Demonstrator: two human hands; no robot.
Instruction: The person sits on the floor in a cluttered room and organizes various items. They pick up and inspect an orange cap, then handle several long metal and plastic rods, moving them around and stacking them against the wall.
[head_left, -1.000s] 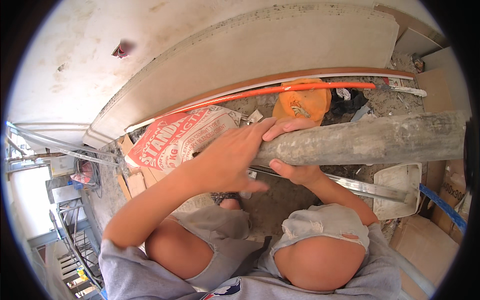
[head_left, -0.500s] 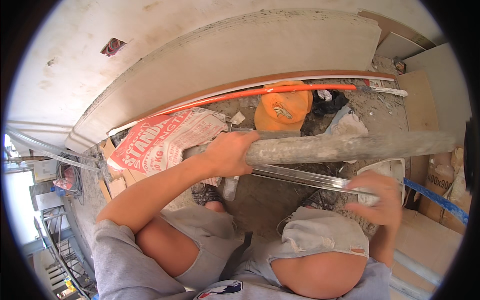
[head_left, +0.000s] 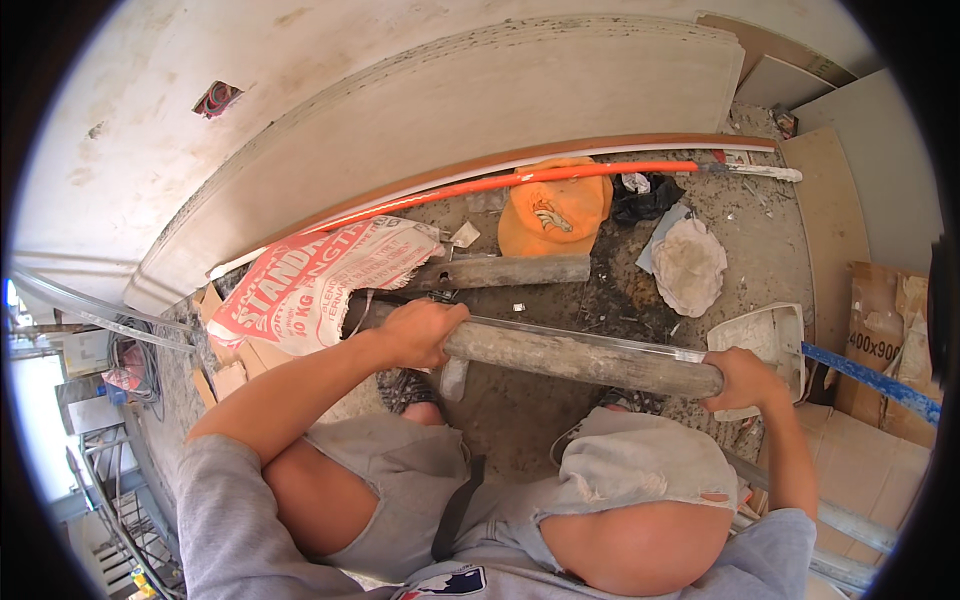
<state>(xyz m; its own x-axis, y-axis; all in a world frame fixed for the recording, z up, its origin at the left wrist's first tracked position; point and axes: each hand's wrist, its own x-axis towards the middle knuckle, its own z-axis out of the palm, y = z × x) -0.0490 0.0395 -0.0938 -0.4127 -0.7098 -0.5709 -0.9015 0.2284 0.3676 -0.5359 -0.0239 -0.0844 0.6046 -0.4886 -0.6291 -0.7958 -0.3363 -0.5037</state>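
Note:
A thick, dirty grey pipe (head_left: 585, 365) lies crosswise in front of my knees. My left hand (head_left: 425, 332) is wrapped round it toward its left part. At its right end my right hand (head_left: 742, 380) is closed, with fingers around the tip. Along the pipe's far side runs a thin shiny metal channel (head_left: 600, 342), its right end close to my right hand. Whether either hand also grips the channel is hidden. Beyond them a second length of grey pipe (head_left: 520, 270) rests on the floor, partly under a red and white cement sack (head_left: 320, 280).
An orange cap (head_left: 555, 215) and an orange pole (head_left: 480, 188) lie by leaning boards (head_left: 480, 110). At right are a whitish lump (head_left: 690, 268), a white plastic container (head_left: 770, 335), a blue bar (head_left: 870, 380) and cardboard (head_left: 875, 325). Scaffolding (head_left: 110, 490) stands at far left.
The pipe's right end has come down toward me, and my right hand has closed on it. The metal channel now shows on the pipe's far side, and the second pipe is uncovered.

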